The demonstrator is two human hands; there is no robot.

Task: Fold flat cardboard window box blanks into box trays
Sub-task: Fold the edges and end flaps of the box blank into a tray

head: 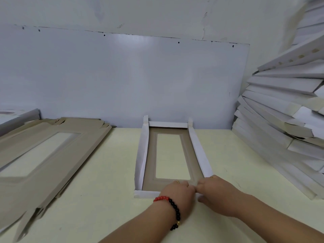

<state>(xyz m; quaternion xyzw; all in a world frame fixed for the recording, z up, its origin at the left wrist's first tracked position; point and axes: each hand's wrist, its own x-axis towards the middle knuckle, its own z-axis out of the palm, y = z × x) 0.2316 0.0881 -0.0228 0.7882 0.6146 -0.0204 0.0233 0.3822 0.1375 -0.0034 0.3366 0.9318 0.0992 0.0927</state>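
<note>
A partly folded window box tray (150,155) lies on the pale yellow table (114,181), brown inside, white side walls raised, a rectangular window in its middle. Both hands are at its near right corner. My left hand (177,192), with a red and black bead bracelet on the wrist, has its fingers curled over the near wall. My right hand (217,193) grips the same corner where the near wall meets the right wall, thumb outside the wall. The fingertips are hidden inside the tray.
A stack of flat brown window box blanks (43,155) lies on the table at the left. Folded white trays (284,109) are piled high along the right side. A grey wall panel (122,76) stands behind the table.
</note>
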